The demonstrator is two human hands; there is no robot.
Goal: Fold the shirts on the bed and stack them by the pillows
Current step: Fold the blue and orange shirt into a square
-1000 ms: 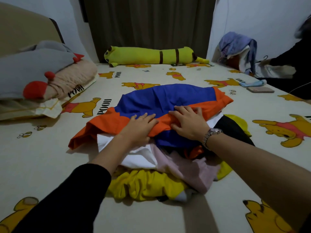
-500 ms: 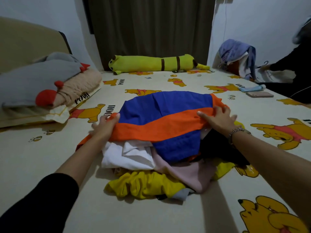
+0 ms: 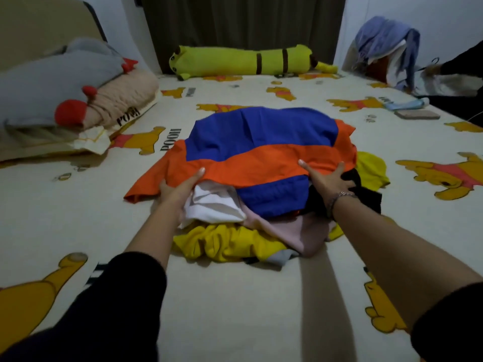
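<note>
1. Head view: a blue and orange colour-block cotton shirt (image 3: 264, 150) lies spread on top of a loose heap of clothes in the middle of the bed (image 3: 235, 309), which has a cream sheet with a yellow bear print.
2. The left hand (image 3: 180, 188) grips the shirt's orange left edge, thumb on top and fingers tucked beneath. The right hand (image 3: 326, 178) rests on the right edge with fingers spread and straight, clamping nothing.
3. Under the shirt lie a white garment (image 3: 214, 207), a pale pink one (image 3: 292, 231), a black one (image 3: 366, 197) and a crumpled yellow one (image 3: 224, 244).
4. The grey and beige pillows (image 3: 78, 95) sit at the far left, well apart from the heap, with no folded stack beside them.
5. Judgement: the first shirt is being laid out. Next it needs lifting clear of the heap onto bare sheet, then folding.
</note>
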